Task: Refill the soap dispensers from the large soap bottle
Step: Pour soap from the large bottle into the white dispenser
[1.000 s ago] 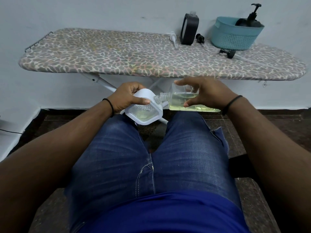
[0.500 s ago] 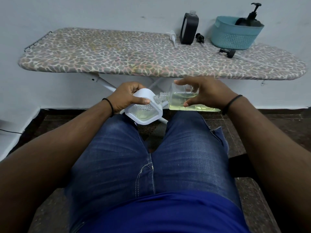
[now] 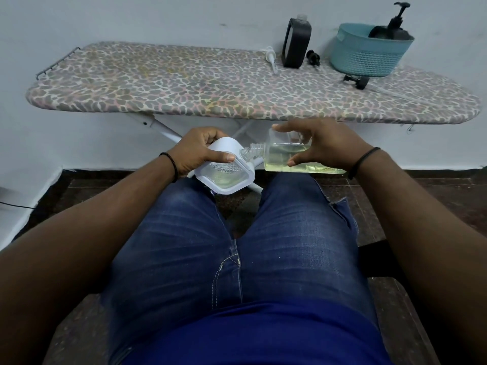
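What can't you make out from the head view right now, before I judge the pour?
- Stream at the clear bottle neck: too small to see.
- White container far side: covered by left hand.
- Clear bottle's base: hidden behind right hand.
- Black pump bottle body: hidden inside teal basket.

Ironing board [image 3: 184, 88] with a leopard-spot cover, standing against a pale wall, a white pump head [image 3: 270, 57] lying on it, black bottle [image 3: 295, 42] upright beside that, small black cap [image 3: 313, 58], teal basket [image 3: 369, 55], black pump head [image 3: 356, 80] in front of the basket
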